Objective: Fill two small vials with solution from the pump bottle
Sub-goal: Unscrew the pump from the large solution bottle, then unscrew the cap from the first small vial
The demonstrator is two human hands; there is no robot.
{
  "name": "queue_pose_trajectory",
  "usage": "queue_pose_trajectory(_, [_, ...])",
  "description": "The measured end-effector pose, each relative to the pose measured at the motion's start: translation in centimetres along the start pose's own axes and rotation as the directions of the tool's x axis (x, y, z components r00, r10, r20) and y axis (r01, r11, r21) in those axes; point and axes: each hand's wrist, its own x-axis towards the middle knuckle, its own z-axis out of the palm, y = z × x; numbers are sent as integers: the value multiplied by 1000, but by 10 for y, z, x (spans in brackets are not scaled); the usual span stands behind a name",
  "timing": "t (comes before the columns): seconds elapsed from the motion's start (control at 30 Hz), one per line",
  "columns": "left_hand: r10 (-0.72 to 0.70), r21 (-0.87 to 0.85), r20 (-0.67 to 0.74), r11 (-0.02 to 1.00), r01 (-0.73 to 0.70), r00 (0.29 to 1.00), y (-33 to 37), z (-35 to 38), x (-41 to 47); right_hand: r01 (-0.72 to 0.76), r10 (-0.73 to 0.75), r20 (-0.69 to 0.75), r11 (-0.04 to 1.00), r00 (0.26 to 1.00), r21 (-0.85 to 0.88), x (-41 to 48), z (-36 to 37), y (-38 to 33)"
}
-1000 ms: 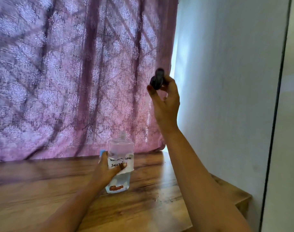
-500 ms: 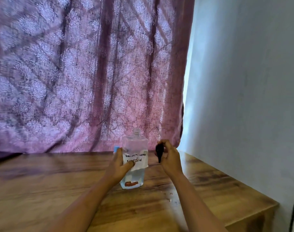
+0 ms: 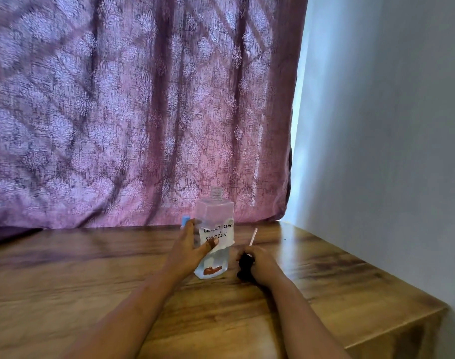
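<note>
Purple curtain (image 3: 117,112) with a pale woven flower pattern hangs behind the pump bottle (image 3: 216,216), and a wooden worktop (image 3: 66,281) carries it; a plain white wall (image 3: 376,125) stands to the bottle's right.

The bottle is clear, flat-sided plastic with square shoulders and a short threaded neck that stands open, with no cap on it. A white paper label (image 3: 217,235) on its front bears black handwriting, of which "LENS" and "SOLUTION" can be read. Clear liquid shows inside, and a reddish-brown mark (image 3: 213,270) sits near the base.

The left hand (image 3: 187,252) grips the bottle from its left side, thumb across the front of the label, fingers wrapped behind. A small light-blue thing (image 3: 185,220) peeks out just behind that hand, at the bottle's left; what it is cannot be told.

Just right of the bottle, the right hand (image 3: 262,263) rests low on the worktop, fingers curled round the black pump head (image 3: 245,265). Its thin pale tube (image 3: 253,237) sticks up out of the hand, slanting slightly away from the bottle.
</note>
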Motion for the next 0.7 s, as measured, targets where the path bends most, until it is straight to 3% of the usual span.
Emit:
queue_pose_trajectory(0.13, [3,10,-12,1000,-3,1000,0,2,0,-15,17,84,1000,996,-23,0,1,1])
queue_pose_trajectory(0.23, [9,8,-33,1000,-9,999,-1,3,0,-38,40,59,999,997,-24,0,2,-2])
queue_pose_trajectory(0.43, [7,3,-33,1000,-7,999,0,3,0,34,-21,-61,973,998,226,-1,0,-18])
queue_pose_trajectory(0.7, [-20,-10,-23,1000,20,1000,1,3,0,171,-168,-41,909,985,379,-3,4,-43])
